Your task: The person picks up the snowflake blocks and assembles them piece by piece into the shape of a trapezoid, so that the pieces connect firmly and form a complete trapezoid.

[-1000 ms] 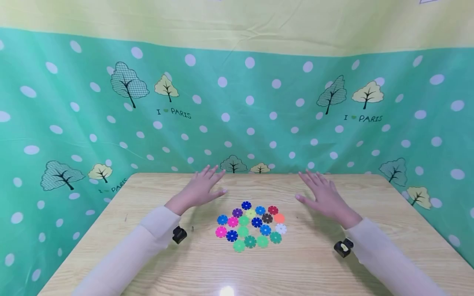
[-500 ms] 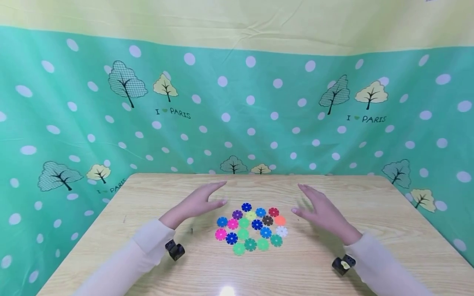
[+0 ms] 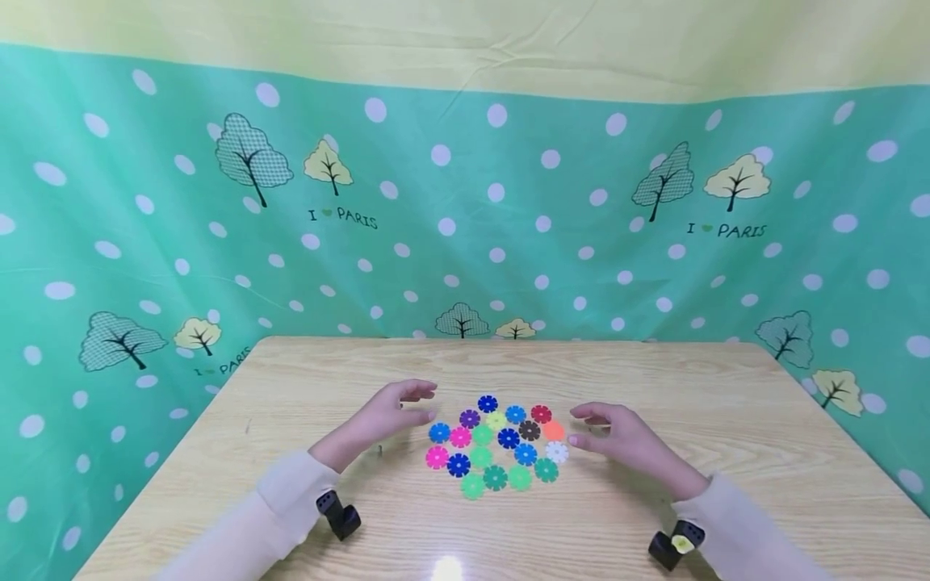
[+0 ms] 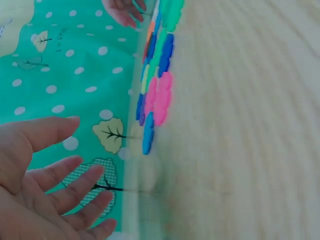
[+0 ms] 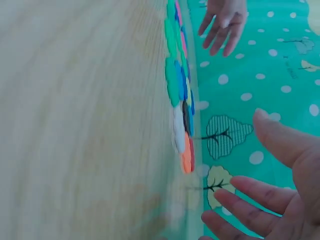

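Several round, notched plastic discs, like flower-shaped interlocking pieces, lie flat in a loose cluster mid-table; among them are a pink disc (image 3: pixel 437 457), a dark blue disc (image 3: pixel 458 465), an orange disc (image 3: pixel 553 430) and a white disc (image 3: pixel 555 452). My left hand (image 3: pixel 388 411) hovers left of the cluster, fingers relaxed, holding nothing; the blue disc (image 4: pixel 148 133) is nearest to it. On the other side my right hand (image 3: pixel 617 432) hovers with loosely bent fingers, its thumb close to the orange and white discs. Both wrist views show bare palms with spread fingers (image 5: pixel 255 200).
The wooden table (image 3: pixel 305 532) reaches back to a green polka-dot cloth (image 3: pixel 494 218) with printed trees hanging behind it. A black wrist camera (image 3: pixel 340 515) is strapped to the left wrist, another camera (image 3: pixel 676 545) to the right.
Both hands have come down and nearer to me from the table's back, their spread fingers now bending inward. The right hand is closer to the discs. The discs lie as before.
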### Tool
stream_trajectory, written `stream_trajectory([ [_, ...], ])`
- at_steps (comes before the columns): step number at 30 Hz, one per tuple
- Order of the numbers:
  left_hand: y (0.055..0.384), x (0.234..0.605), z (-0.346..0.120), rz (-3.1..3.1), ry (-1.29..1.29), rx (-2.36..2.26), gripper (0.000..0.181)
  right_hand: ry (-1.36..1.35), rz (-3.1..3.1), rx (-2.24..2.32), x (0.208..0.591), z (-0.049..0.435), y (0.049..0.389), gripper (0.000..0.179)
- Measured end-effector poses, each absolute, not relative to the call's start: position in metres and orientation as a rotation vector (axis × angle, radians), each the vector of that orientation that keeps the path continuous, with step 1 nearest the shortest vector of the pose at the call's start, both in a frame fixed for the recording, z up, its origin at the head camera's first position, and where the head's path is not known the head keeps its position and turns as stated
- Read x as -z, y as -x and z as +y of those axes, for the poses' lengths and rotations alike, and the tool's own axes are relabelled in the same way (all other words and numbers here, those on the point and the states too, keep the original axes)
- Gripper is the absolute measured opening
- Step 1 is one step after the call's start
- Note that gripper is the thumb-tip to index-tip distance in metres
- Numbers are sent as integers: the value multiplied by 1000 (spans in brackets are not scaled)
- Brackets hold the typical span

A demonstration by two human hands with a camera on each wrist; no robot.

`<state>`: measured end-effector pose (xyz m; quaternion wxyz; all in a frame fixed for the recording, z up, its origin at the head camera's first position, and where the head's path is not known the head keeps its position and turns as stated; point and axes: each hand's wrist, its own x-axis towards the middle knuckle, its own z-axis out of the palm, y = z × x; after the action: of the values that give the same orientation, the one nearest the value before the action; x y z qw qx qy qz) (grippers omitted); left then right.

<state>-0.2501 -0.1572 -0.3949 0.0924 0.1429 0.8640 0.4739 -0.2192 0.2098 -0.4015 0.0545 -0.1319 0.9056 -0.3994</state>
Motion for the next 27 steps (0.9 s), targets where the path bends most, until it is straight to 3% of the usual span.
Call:
stream_trajectory([
  [27, 254, 420, -158, 2311, -407, -1519, 47, 470, 2371, 1526, 423, 209, 217, 47],
])
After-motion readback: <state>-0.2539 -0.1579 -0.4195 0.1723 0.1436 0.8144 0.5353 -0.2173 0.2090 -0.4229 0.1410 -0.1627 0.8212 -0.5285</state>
